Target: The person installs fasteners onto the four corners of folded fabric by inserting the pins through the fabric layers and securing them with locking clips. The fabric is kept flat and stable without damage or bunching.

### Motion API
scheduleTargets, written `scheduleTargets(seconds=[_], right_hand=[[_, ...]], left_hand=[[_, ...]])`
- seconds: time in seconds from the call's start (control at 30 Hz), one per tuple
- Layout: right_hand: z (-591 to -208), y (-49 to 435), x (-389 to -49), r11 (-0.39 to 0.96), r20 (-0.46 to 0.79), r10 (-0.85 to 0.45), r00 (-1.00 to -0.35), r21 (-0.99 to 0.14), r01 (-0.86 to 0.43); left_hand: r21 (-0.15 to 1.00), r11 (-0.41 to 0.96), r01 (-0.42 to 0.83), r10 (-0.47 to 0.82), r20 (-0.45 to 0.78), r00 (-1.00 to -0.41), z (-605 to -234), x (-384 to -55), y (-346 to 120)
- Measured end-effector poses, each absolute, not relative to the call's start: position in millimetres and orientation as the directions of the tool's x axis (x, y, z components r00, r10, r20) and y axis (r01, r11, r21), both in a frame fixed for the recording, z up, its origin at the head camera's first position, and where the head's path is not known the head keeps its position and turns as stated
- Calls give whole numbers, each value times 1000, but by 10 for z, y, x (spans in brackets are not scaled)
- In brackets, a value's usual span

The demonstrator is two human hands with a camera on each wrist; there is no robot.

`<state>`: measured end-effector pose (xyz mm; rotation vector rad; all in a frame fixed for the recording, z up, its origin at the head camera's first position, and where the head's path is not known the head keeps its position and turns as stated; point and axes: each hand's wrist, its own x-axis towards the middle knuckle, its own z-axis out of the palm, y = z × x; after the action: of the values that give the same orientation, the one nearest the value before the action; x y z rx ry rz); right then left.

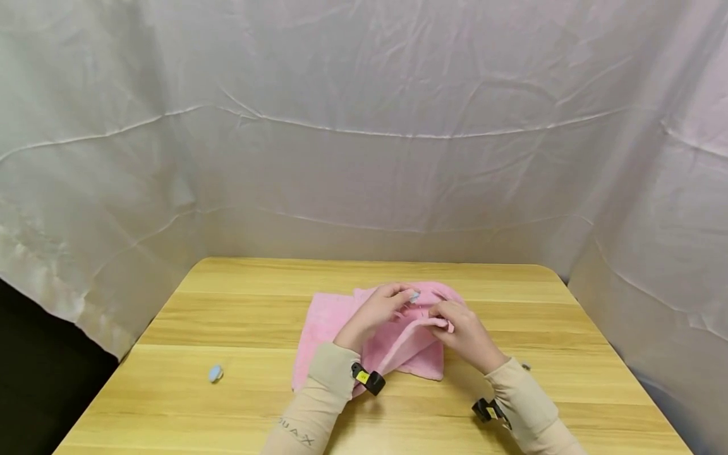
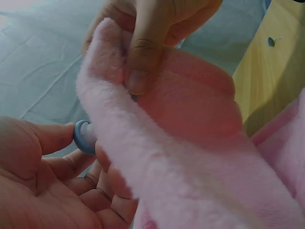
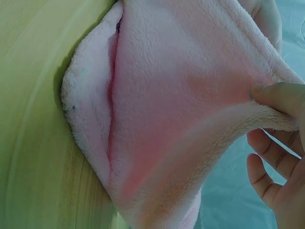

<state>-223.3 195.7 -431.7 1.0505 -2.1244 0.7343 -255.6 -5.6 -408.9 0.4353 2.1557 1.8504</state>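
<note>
A fuzzy pink cloth (image 1: pixel 335 319) lies partly folded on the table, its near-right part lifted between both hands. My left hand (image 1: pixel 387 306) pinches a small round pale-blue cap (image 2: pixel 85 137) between thumb and fingers, right at the cloth's edge. In the left wrist view some of those fingers pass behind the fabric. My right hand (image 1: pixel 462 325) grips the raised edge, its thumb (image 3: pixel 274 97) pressed on the fuzzy surface. Just at that thumb's tip shows a tiny dark-blue bit, mostly hidden under it.
Another small light-blue cap (image 1: pixel 215 373) lies on the wooden table (image 1: pixel 227 316) at the left. A small dark tack-like piece with a thin pin (image 2: pixel 270 42) lies on the wood, near the right sleeve in the head view. Grey curtains (image 1: pixel 364 177) hang round the table.
</note>
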Motion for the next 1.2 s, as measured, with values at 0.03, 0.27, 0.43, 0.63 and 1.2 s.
scheduleTargets(seconds=[0.03,0.27,0.43,0.63,1.2], right_hand=[[-4319,1956,-2234,521,750,-467,-468,-194,-831],[-4322,1955,-2225,522,749,-470,-467,-191,-831],[-4327,1950,-2216,527,744,-467,-478,-199,-826],[-4326,1944,-2221,522,748,-468,-470,-194,-830],[-4327,1940,-2229,519,750,-476,-460,-183,-835]], left_hand=[[990,135,50,393,-8,-920,-4097,-2556,-48],[988,138,63,411,1,-912,-4117,-2537,-20],[987,141,73,419,7,-908,-4119,-2525,-11],[985,152,82,429,9,-903,-4129,-2532,-7],[971,208,117,461,8,-887,-4114,-2529,-29]])
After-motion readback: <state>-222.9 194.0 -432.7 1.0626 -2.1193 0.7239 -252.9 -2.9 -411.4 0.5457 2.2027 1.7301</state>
